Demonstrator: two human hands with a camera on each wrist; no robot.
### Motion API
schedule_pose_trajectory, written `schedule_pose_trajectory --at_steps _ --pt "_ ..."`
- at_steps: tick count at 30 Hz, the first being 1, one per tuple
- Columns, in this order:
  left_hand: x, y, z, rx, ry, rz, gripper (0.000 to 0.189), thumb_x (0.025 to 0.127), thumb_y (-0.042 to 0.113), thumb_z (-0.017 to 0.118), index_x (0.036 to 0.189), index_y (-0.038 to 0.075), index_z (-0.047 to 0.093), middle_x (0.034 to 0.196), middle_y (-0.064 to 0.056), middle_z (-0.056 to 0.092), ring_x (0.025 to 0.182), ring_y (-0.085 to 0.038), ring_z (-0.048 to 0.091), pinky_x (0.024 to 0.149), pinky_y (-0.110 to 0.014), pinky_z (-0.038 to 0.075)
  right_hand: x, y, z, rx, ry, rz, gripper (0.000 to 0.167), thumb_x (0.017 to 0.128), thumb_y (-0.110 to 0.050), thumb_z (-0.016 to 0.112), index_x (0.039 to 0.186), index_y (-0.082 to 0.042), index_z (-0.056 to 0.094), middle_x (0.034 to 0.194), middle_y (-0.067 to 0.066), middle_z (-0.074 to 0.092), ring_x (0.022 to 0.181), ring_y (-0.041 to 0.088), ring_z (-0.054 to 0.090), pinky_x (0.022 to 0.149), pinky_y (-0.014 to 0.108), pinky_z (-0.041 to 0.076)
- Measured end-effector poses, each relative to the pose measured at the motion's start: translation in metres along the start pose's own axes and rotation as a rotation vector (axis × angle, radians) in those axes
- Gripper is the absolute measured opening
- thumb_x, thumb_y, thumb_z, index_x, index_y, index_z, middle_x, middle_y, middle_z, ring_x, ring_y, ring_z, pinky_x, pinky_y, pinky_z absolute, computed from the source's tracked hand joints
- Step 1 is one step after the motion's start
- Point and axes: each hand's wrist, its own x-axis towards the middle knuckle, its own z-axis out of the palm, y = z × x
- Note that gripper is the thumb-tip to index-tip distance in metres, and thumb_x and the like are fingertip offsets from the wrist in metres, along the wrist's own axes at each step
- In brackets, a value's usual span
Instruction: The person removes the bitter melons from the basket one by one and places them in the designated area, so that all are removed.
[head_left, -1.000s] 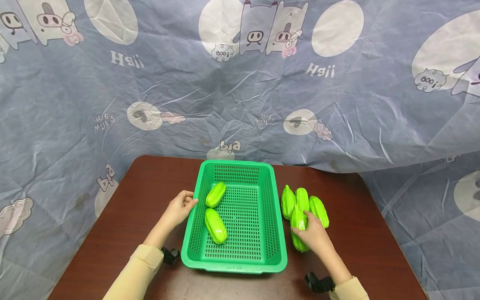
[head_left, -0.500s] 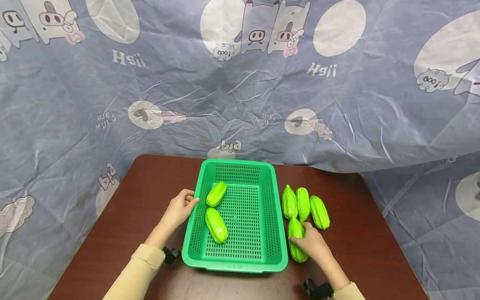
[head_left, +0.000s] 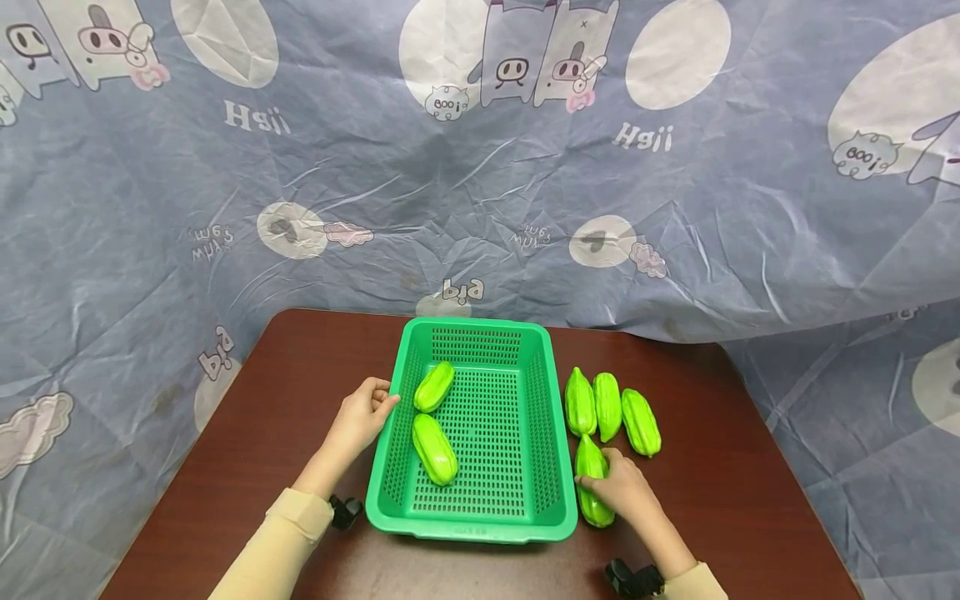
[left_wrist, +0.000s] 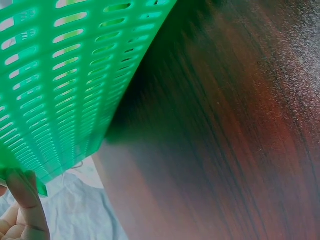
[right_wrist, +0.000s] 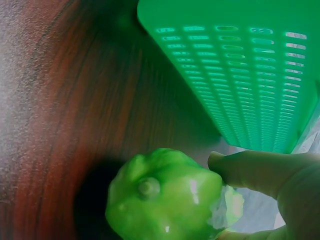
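In the head view my left hand [head_left: 363, 414] pinches the left rim of a green plastic basket [head_left: 472, 532]. The left wrist view has its finger and thumb at the rim, below the slotted basket wall [left_wrist: 65, 90]. My right hand [head_left: 624, 486] grips a bright green ribbed gourd [head_left: 590, 467] just right of the basket. Up close in the right wrist view, that gourd [right_wrist: 160, 200] shows a small stem nub, and the thumb lies along its side. Two more gourds lie inside the basket, a far one [head_left: 433, 387] and a nearer one [head_left: 434, 451], both along its left side.
Behind the held gourd, three others lie side by side on the brown table [head_left: 720, 467]: a left one [head_left: 580, 403], a middle one [head_left: 607, 407] and a right one [head_left: 641, 422]. A printed grey-blue cloth [head_left: 480, 192] hangs behind the table.
My right hand has drawn its gourd toward me and slightly left, away from the other three. The left hand stays on the basket rim.
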Motion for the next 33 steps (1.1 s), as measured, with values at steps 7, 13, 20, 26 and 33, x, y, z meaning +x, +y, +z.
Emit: schedule_pose_trajectory --at_steps 7,13,20,26,33 --pt "0.0 -0.001 0.0 -0.016 -0.003 0.0 0.036 0.1 0.024 0.06 0.126 0.0 0.055 0.107 -0.013 0.064 0.091 -0.023 0.063 0.074 -0.036 0.053 0.0 0.002 0.004 0.012 0.004 0.009 0.075 0.085 -0.028 0.075 0.134 0.017 0.043 0.121 0.039 0.052 0.113 0.052 0.053 0.091 0.059 0.046" --pt "0.0 -0.002 0.0 -0.028 -0.011 -0.013 0.037 0.1 0.025 0.06 0.128 0.001 0.054 0.109 -0.013 0.063 0.091 -0.022 0.062 0.074 -0.035 0.053 0.0 0.005 0.007 0.019 0.014 -0.002 0.077 0.087 -0.03 0.074 0.137 0.016 0.04 0.127 0.039 0.05 0.118 0.054 0.05 0.093 0.06 0.045" --pt "0.0 -0.002 0.001 -0.04 -0.007 -0.01 0.036 0.1 0.025 0.06 0.127 0.002 0.055 0.107 -0.012 0.063 0.088 -0.02 0.061 0.073 -0.034 0.052 -0.002 0.006 0.004 0.022 0.021 -0.01 0.076 0.09 -0.032 0.071 0.139 0.016 0.039 0.131 0.039 0.047 0.122 0.053 0.047 0.096 0.061 0.043" --pt "0.001 -0.002 0.001 -0.037 -0.016 -0.007 0.037 0.1 0.025 0.06 0.128 0.001 0.054 0.108 -0.012 0.063 0.089 -0.02 0.061 0.073 -0.034 0.052 -0.005 -0.002 -0.011 0.005 0.066 -0.028 0.07 0.092 -0.029 0.067 0.138 0.015 0.04 0.128 0.038 0.049 0.118 0.052 0.049 0.092 0.061 0.044" --pt "0.001 -0.001 0.001 -0.03 -0.013 -0.006 0.035 0.1 0.024 0.06 0.127 0.001 0.055 0.107 -0.012 0.062 0.088 -0.02 0.06 0.072 -0.034 0.052 -0.006 -0.042 -0.036 0.037 0.141 -0.101 0.068 0.093 -0.033 0.065 0.143 0.007 0.04 0.131 0.032 0.052 0.115 0.044 0.052 0.09 0.058 0.046"
